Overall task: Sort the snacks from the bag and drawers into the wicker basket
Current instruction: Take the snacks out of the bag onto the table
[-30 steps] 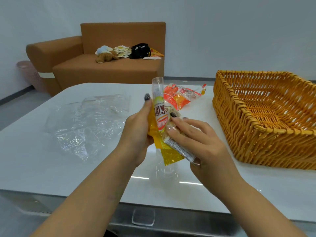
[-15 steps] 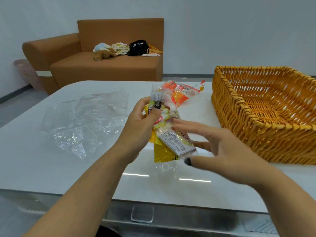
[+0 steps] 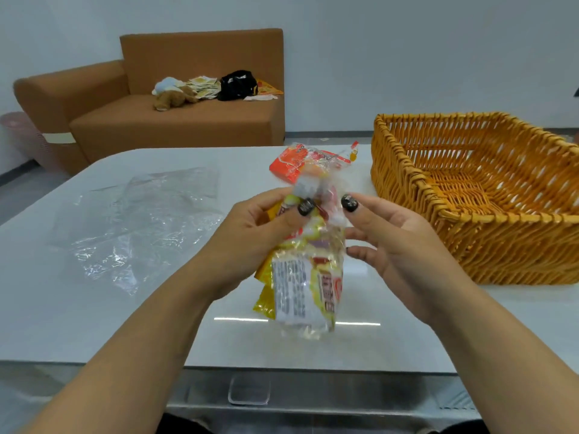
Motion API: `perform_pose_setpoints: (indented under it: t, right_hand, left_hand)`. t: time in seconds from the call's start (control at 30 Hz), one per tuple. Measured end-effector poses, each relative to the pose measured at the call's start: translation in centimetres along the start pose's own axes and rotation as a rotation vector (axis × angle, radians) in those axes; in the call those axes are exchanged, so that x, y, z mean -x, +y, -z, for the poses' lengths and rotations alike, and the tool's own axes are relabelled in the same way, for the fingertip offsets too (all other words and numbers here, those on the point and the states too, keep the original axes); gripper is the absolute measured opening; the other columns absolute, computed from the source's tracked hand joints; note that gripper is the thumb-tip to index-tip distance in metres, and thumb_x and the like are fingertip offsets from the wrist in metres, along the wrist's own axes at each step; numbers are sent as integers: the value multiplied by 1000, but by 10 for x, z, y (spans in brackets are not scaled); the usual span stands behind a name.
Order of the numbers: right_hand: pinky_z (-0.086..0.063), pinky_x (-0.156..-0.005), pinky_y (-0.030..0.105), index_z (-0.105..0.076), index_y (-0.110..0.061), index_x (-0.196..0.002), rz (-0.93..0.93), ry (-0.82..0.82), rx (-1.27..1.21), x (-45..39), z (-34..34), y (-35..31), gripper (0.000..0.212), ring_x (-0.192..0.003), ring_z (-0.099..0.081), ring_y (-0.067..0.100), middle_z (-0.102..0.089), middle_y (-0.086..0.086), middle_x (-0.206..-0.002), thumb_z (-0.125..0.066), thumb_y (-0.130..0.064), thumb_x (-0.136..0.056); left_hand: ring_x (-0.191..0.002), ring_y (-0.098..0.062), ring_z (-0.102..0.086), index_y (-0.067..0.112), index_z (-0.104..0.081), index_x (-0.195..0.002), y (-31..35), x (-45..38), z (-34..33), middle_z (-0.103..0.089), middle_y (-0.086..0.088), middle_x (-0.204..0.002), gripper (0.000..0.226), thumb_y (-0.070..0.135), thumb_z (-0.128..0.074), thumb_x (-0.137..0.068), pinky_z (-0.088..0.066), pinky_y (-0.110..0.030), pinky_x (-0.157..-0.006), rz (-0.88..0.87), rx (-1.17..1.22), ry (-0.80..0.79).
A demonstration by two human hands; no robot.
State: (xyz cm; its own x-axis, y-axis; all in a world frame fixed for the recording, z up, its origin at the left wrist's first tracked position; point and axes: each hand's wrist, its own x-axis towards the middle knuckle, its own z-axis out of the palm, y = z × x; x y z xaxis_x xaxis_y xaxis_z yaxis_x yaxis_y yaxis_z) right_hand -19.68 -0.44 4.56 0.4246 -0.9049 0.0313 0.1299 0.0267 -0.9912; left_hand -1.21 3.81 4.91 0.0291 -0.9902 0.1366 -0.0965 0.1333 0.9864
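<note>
Crinkly clear film, light and slippery: we hold the snack packets (image 3: 305, 274) upright above the table (image 3: 94, 308), left hand (image 3: 250, 233) and right hand (image 3: 391, 239) both pinching the crimped top. We judge that seam the surest hold; the wicker basket (image 3: 470, 233) waits empty at two o'clock, well apart.

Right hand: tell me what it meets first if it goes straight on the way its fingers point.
The right hand points leftward, so it would first meet the snack packets it already pinches, then the left hand just beyond. Depth is unclear.
</note>
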Motion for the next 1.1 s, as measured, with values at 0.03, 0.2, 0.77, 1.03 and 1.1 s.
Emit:
perform_pose_setpoints:
  t: [0.03, 0.2, 0.77, 1.03, 1.1]
  right_hand:
    - [-54, -81, 37, -66, -10, -118, -8, -27, -8, 0, 0, 1, 54, -95, -67, 23, -71, 8, -111, -68, -36, -70]
    - [-54, -71, 45, -72, -7, -100, 67, 37, 67, 0, 1, 1, 23, -84, -68, 33, -74, 11, -93, -71, -17, -80]
    - [-48, -80, 13, -71, 3, -101, 1076, 333, 984, -7, 3, 25, 19, -94, -55, 15, -61, 18, -98, -68, 4, -82]
    - [-48, -91, 21, -65, -9, -116, 730, 16, 426, 7, -21, 31, 39, -117, -53, 13, -56, 6, -119, -55, -19, -80]
    - [-52, -88, 26, -66, -14, -117, 536, 57, 151, 10, -26, 25, 32, -116, -58, 14, -61, 0, -118, -60, -24, -88]
  left_hand:
    - [-86, -20, -73, 26, -68, -108, 1, 2, -2, -75, -1, -96, 31, 29, -63, -78, -60, -31, -72, 7, -31, -50]
    - [-71, -23, -74, 20, -56, -114, 8, 3, -2, -77, -6, -85, 48, 24, -71, -69, -58, -30, -56, 94, -37, -84]
    - [-79, -23, -72, 0, -67, -86, -3, 14, 5, -74, -11, -87, 79, 73, -69, -55, -57, -37, -76, 162, -98, -6]
    - [-71, -16, -74, 17, -73, -84, 2, 18, 6, -76, 0, -80, 30, 43, -68, -70, -58, -24, -60, 145, -145, 92]
    - [-72, -15, -74, 20, -73, -87, 3, 17, 7, -77, 2, -81, 26, 39, -68, -72, -57, -20, -59, 131, -127, 87]
